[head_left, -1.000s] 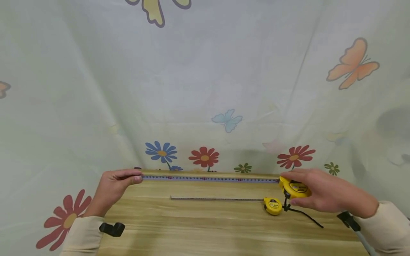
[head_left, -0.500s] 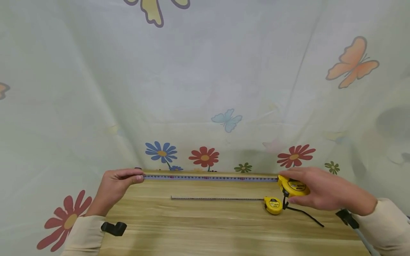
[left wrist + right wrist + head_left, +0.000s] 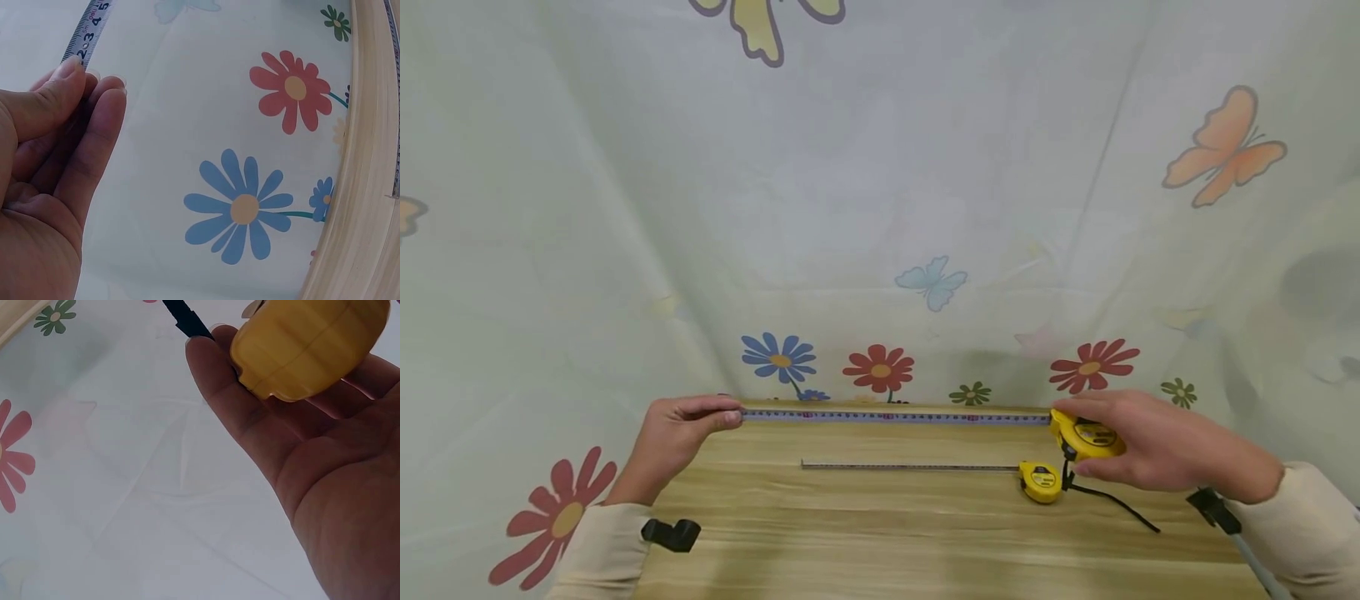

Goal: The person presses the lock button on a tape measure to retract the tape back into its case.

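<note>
My right hand (image 3: 1157, 442) grips the yellow case of a larger tape measure (image 3: 1086, 435); in the right wrist view the case (image 3: 312, 347) lies against the fingers. From it a blade (image 3: 917, 417) stretches straight leftward above the table. At the far end, my left hand (image 3: 681, 429) pinches the blade tip between thumb and fingers. The left wrist view has the blade (image 3: 87, 37) coming out of that pinch, its end hidden under the thumb. A smaller yellow tape measure (image 3: 1040, 482) lies on the table below, its thin blade (image 3: 910, 467) drawn out to the left.
Beneath the hands is a wooden table (image 3: 880, 542). A cloth (image 3: 865, 167) printed with flowers and butterflies hangs right behind its back edge. A black wrist strap (image 3: 1112, 498) trails rightward on the table near the smaller tape measure. Black mounts sit on both wrists.
My left hand has shifted slightly right with the blade tip, so the stretch of blade is a little shorter. The right hand barely moves, and the smaller tape measure stays put.
</note>
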Demonstrator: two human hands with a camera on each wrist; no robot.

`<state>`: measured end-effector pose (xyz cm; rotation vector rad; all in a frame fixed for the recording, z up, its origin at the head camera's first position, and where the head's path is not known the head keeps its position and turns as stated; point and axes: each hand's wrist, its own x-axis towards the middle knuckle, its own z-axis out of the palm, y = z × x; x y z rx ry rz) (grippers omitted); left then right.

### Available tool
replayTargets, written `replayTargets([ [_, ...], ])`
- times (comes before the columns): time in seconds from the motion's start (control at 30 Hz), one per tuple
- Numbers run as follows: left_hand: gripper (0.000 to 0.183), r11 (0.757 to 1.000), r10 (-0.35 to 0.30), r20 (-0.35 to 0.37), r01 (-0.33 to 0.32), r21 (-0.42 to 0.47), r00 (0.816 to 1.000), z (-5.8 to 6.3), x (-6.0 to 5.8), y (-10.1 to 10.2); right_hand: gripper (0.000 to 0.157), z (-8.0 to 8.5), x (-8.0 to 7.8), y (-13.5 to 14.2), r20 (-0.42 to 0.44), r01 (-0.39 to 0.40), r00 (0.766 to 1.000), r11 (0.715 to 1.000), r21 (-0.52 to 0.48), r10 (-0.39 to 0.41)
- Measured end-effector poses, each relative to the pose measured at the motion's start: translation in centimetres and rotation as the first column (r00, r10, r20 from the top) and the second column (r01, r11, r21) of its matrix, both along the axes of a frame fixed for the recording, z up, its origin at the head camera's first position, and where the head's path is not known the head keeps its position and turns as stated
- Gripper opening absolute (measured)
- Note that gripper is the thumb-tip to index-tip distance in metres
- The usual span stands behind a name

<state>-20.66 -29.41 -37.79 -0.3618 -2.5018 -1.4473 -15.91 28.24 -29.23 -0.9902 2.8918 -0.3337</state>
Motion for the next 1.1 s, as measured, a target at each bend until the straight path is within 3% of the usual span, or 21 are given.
replayTargets([
  [0.63,0.023,1.0,0.015,0.02,-0.015,-0.027,1.0,0.4,0.21,0.17,0.063,0.27,0.01,-0.66,-0.027,-0.023,0.999,1.0,0.002,0.023],
  [1.1,0.024,0.999,0.026,0.033,-0.026,-0.02,0.999,0.35,0.11,0.48,0.068,0.44,0.12,-0.93,0.032,0.027,0.999,1.0,0.007,-0.027],
])
